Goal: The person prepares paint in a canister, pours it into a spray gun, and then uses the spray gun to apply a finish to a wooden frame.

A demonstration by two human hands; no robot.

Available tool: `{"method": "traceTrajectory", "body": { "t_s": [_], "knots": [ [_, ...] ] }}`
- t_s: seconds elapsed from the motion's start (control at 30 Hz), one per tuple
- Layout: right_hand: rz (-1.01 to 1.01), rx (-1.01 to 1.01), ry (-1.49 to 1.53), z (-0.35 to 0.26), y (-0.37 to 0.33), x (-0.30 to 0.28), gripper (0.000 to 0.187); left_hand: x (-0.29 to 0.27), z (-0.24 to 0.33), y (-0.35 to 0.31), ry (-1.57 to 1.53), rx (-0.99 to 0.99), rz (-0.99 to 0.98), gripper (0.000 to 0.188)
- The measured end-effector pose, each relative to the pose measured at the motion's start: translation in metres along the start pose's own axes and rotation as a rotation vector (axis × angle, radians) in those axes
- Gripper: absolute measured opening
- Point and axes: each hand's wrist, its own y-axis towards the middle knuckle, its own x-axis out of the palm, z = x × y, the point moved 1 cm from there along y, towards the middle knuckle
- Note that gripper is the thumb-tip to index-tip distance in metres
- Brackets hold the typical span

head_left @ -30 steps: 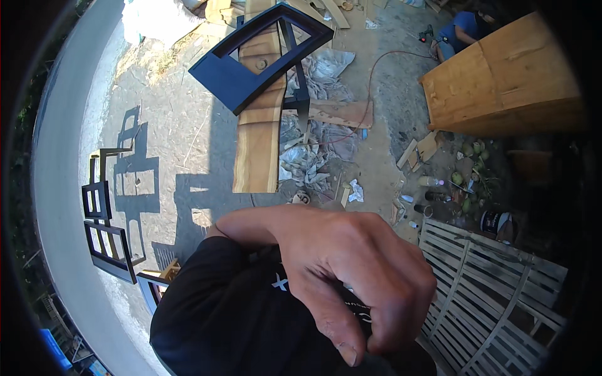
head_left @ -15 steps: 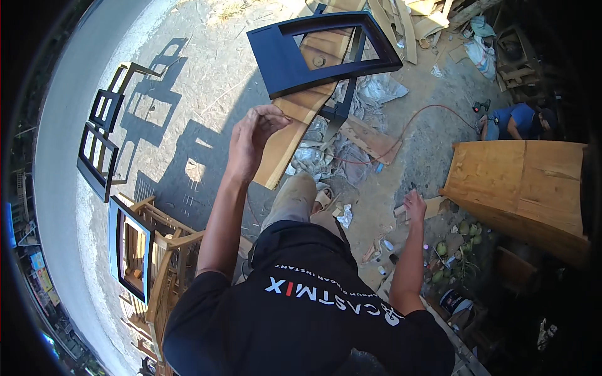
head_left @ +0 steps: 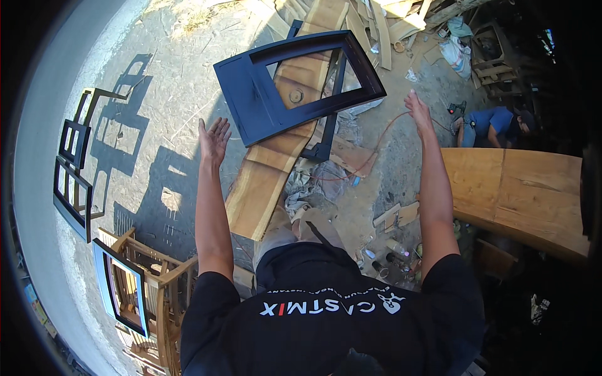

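A black-painted wooden panel with a large window-like opening lies across a long wooden plank in front of me. My left hand is held up just left of the panel, empty, its fingers spread and not touching it. On the other side, my right hand is raised to the right of the panel, also apart from it. Its fingers look stretched out, with nothing in them. A dark frame piece stands partly hidden under the panel and plank.
Black frames stand in a row on the left, near slatted wooden furniture. A large wooden cabinet stands at right; behind it another person crouches. An orange hose crosses the littered ground. Scrap boards lie at the back.
I have come closer to the panel and plank. My left hand has moved left and its fingers have spread. My right arm has reached forward, up beside the panel.
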Motion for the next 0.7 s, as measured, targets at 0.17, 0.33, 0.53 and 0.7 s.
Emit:
{"method": "traceTrajectory", "body": {
  "t_s": [0.17,0.33,0.53,0.7],
  "knots": [
    [-0.054,-0.010,-0.187,-0.022,0.080,0.021,0.095,0.020,-0.007,0.036,-0.052,-0.099,-0.013,0.106],
    [-0.309,0.093,-0.078,-0.039,0.144,0.070,0.113,0.002,-0.004,0.056,-0.126,-0.097,-0.009,0.104],
    [-0.572,0.334,0.128,-0.033,0.191,0.108,0.118,0.008,-0.007,0.063,-0.249,-0.139,-0.277,0.088],
    [-0.672,0.329,0.133,-0.026,0.213,0.117,0.114,0.016,-0.011,0.063,-0.370,-0.161,-0.250,0.091]
  ]
}}
